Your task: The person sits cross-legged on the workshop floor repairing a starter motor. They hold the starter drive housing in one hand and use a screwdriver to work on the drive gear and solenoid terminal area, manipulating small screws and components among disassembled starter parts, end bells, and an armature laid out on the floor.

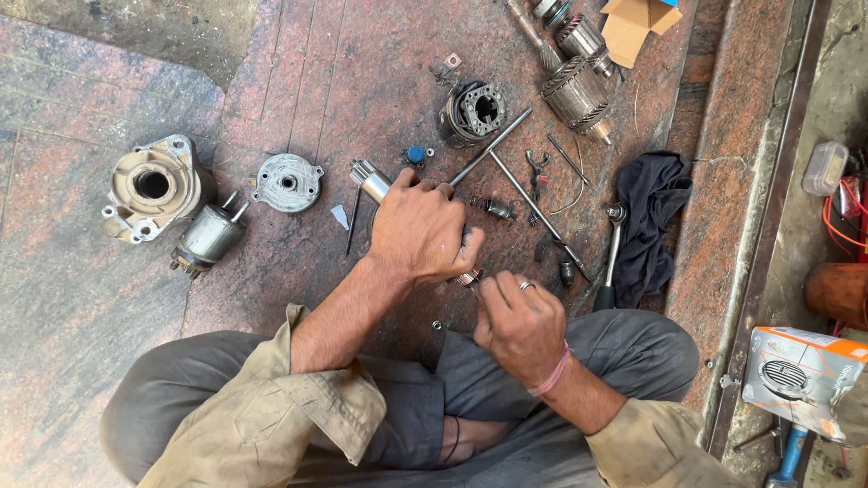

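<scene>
right hand – pinching small toothed gear; left hand – gripping metal cylinder, long axis toward upper left

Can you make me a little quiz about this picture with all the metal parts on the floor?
1. True or false: the dark cloth lies left of the person's hands.
2. Which hand wears a ring? A) left hand B) right hand
3. Fill in: the round silver cover lies between the tan housing and the ____ hand.

Key: 1. False, it lies to their right. 2. B; the ring is on the right hand. 3. left.
</scene>
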A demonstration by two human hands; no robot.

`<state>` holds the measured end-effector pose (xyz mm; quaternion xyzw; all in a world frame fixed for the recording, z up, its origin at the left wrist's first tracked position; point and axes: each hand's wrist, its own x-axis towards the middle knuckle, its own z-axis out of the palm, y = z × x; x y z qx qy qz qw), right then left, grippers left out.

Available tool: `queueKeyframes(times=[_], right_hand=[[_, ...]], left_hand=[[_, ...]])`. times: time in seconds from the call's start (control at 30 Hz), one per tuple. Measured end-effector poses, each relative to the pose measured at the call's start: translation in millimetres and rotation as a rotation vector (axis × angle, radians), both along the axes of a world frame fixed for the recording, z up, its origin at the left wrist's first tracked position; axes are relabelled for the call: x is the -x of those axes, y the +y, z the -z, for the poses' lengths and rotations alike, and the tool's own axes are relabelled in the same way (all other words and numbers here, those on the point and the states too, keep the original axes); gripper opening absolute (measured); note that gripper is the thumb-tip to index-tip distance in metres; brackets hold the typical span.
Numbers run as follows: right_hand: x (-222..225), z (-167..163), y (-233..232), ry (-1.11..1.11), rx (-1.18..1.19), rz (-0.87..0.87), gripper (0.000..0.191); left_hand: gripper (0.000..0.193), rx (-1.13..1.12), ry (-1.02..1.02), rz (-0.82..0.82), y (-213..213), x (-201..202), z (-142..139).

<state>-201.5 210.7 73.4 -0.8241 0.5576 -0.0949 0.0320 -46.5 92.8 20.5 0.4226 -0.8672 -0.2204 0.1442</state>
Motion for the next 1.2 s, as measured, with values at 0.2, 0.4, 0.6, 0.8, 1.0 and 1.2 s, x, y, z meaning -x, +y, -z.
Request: queueKeyframes(times=[0.2, 0.4, 0.6, 0.8, 1.0, 1.2], right_hand=[[3, 6, -4, -0.104, -0.017, 0.078, 0.014], [12, -25, -13, 0.024, -0.126, -0.04, 0.014], [12, -40, -24, 0.142, -0.179, -0.075, 0.012], [15, -41, -21, 0.183, -0.216, -0.044, 0.012], [21, -26, -19, 0.072, -0.167, -0.013, 0.011], [17, -1, -14, -0.044, -0.082, 0.013, 0.013]], left_hand=[[0.047, 0.055, 0.04, -0.027, 3, 0, 5], [0.047, 0.035, 0.041, -0.025, 3, 2, 7], [0.045, 0.061, 0.06, -0.03, -1, 6, 6], [0.045, 0.017, 0.025, -0.015, -3, 10, 5], [0.047, 0.026, 0.028, -0.013, -3, 13, 4], [0.045, 0.05, 0.063, -0.05, -3, 9, 5]])
